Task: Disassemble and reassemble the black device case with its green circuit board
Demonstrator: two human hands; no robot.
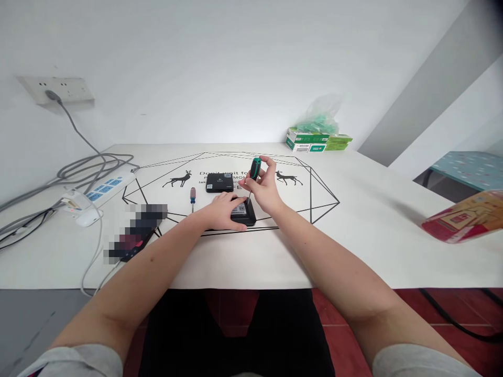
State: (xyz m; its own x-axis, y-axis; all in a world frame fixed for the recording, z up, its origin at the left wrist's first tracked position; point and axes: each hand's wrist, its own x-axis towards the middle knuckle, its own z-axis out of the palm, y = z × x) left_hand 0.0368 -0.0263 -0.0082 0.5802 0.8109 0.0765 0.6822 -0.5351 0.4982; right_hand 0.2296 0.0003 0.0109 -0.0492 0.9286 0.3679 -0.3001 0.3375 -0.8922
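Your left hand (226,211) covers much of the black device (250,220) beneath it. Coarse pixels mask a dark object (151,222); the right edge cuts off a red-and-yellow packet (466,217).

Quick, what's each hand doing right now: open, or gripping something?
Left hand: open, laid over the black box.
Right hand: closed around the green-and-black screwdriver, its shaft pointing down at the box.

Wide lane on the right, between the right hand (266,191) and the red bag (463,217)! Left is tighter: the small screwdriver (192,194), then the power strip (110,187) and cables (65,171) crowd it. Far side, the black box (219,183) blocks the left hand (223,211).
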